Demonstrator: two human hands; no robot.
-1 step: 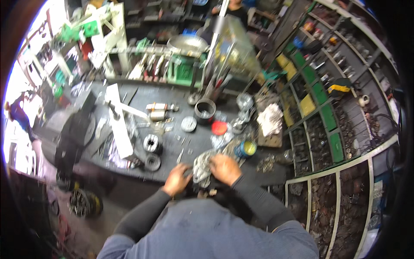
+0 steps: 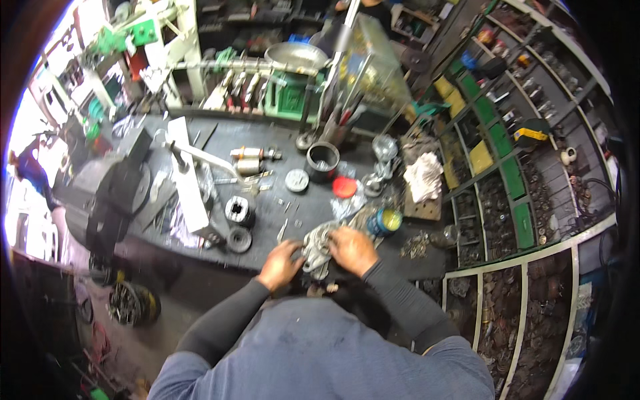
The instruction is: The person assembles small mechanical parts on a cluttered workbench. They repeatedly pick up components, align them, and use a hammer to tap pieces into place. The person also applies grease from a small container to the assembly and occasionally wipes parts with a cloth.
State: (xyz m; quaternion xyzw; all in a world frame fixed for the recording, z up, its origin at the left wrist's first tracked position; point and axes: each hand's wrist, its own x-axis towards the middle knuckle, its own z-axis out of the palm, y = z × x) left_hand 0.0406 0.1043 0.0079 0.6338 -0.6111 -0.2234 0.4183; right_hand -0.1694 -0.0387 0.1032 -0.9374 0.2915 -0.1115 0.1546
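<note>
A light grey metal housing [image 2: 316, 248] lies at the front edge of the dark workbench [image 2: 273, 230], on or against a crumpled rag. My right hand [image 2: 353, 251] grips its right side, fingers curled over the top. My left hand [image 2: 280, 265] is at the housing's left edge with thumb and fingers bent together; whatever is between them is too small to make out. Just right of my right hand stands a blue tin [image 2: 385, 221] with yellowish contents. A thin light tool [image 2: 283, 230] lies beyond my left hand.
On the bench lie a round grey disc [image 2: 297, 180], a dark cylinder [image 2: 323, 162], a red lid [image 2: 345, 187], a ring-shaped part [image 2: 239, 239] and a motor armature [image 2: 256, 153]. A bench vise [image 2: 110, 193] stands left. Shelves of parts [image 2: 493, 153] line the right. A white rag [image 2: 423, 177] sits on a block.
The view has shifted slightly. My left hand is a little closer to the housing, and my right hand keeps its hold on it.
</note>
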